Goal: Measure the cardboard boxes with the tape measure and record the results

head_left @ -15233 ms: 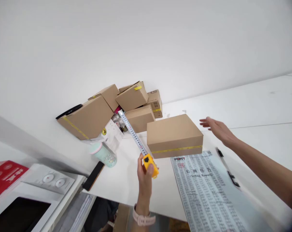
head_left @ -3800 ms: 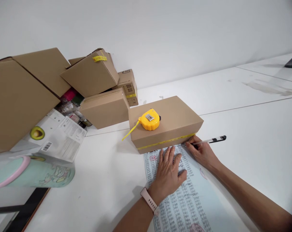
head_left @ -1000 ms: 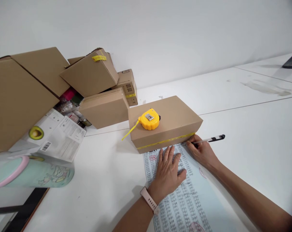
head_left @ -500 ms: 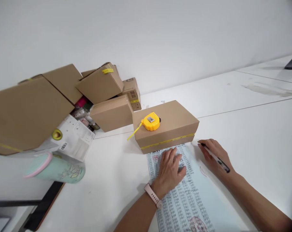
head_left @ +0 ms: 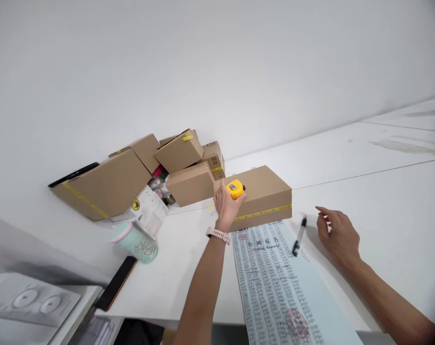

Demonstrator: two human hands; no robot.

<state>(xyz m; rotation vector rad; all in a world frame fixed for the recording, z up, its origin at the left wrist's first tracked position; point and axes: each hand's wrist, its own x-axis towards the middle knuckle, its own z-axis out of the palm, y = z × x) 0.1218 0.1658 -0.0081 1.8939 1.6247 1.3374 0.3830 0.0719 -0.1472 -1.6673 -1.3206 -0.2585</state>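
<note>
On top of a closed cardboard box (head_left: 265,189) with yellow tape along its side, my left hand (head_left: 225,202) grips a yellow tape measure (head_left: 235,189). A short length of its yellow blade sticks out to the left, partly behind the hand. My right hand (head_left: 340,235) hovers over the white table with its fingers loosely curled and apart, holding nothing. Just left of it a black-and-clear pen (head_left: 299,235) lies at the edge of a pale blue printed sheet (head_left: 271,282). The sheet reads "Testing Report" and bears red stamps.
Several cardboard boxes (head_left: 193,184) stand stacked against the wall at the back left. In front of them are a white package (head_left: 150,211) and a mint tumbler with a pink rim (head_left: 140,243). A black bar (head_left: 116,282) lies at the table's left edge.
My left hand has moved from the sheet up to the box and taken hold of the tape measure. My right hand has let go of the pen, now on the sheet. The view has shifted.
</note>
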